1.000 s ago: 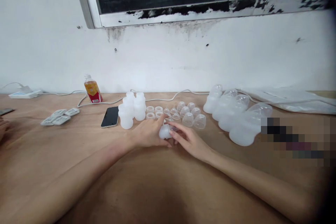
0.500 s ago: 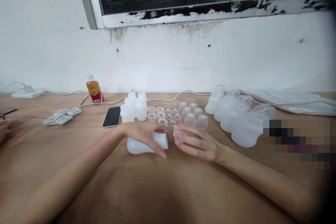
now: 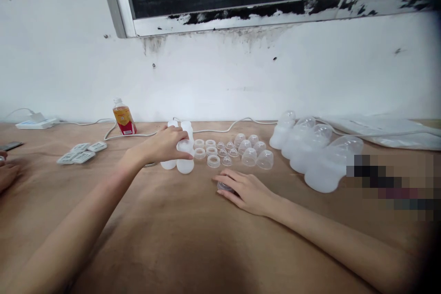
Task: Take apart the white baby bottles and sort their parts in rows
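My left hand (image 3: 168, 144) has its thumb and fingers around the neck of a white baby bottle (image 3: 185, 166), which stands upright at the front of a small group of white bottles (image 3: 168, 164). My right hand (image 3: 245, 191) lies low on the table with its fingers curved over a clear plastic cap (image 3: 224, 187), mostly hidden beneath them. Between and beyond my hands sit rows of translucent collar rings (image 3: 213, 161), small clear nipples (image 3: 226, 161) and clear dome caps (image 3: 264, 160).
Several capped bottles (image 3: 320, 177) stand in a slanting row on the right. A drink bottle (image 3: 124, 118), white square packs (image 3: 82, 154) and a white cable (image 3: 237, 124) lie to the left and back. Another person's hand (image 3: 7, 172) shows at the left edge. A plastic bag (image 3: 389, 131) lies back right.
My left hand has carried the tilted bottle back and left and set it upright by the others, covering the phone. My right hand has lowered onto the table with the clear piece.
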The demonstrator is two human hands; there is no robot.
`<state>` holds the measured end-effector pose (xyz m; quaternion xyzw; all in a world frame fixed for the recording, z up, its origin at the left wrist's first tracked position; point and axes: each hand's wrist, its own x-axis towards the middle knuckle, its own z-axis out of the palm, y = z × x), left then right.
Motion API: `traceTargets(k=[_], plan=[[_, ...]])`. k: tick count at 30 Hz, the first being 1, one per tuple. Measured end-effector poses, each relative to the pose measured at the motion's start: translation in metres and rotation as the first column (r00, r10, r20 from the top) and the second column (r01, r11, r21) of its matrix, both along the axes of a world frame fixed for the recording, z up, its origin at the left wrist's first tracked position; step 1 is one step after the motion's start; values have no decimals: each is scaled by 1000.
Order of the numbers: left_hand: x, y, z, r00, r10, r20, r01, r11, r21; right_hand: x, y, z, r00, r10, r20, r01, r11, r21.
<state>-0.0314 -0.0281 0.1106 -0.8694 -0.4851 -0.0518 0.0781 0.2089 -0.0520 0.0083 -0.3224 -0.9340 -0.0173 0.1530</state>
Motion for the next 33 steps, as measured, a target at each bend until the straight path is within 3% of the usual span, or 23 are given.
traceTargets(k=[4, 8, 14, 19, 23, 25, 27, 30, 33], plan=[[-5, 7, -6, 996, 50, -80, -46, 998, 53, 0, -2, 2, 995, -88, -42, 87, 996, -33], [-5, 7, -7, 994, 66, -87, -57, 993, 102, -1, -3, 1, 974, -209, -84, 204, 977, -66], [-8, 11, -10, 996, 51, -68, -42, 992, 122, -2, 2, 1, 957, -286, -53, 274, 947, -170], [-10, 13, -13, 999, 21, -47, -14, 990, 139, 1, 6, 4, 960, -264, -93, 237, 943, -232], [-5, 9, -8, 999, 11, -34, -4, 981, 192, 2, 6, 5, 969, -225, -102, 192, 945, -264], [-5, 8, -2, 999, 43, 20, -47, 966, 253, 2, 6, 5, 972, -214, -101, 182, 948, -260], [-11, 11, 3, 980, 135, 148, -174, 940, 295, 2, 6, 5, 972, -214, -96, 185, 950, -251], [-34, 25, 2, 869, 342, 359, -419, 893, 165, 2, 6, 4, 972, -218, -87, 192, 952, -240], [-63, 43, -13, 694, 589, 415, -554, 804, -216, 3, 7, 3, 974, -211, -85, 185, 952, -244]])
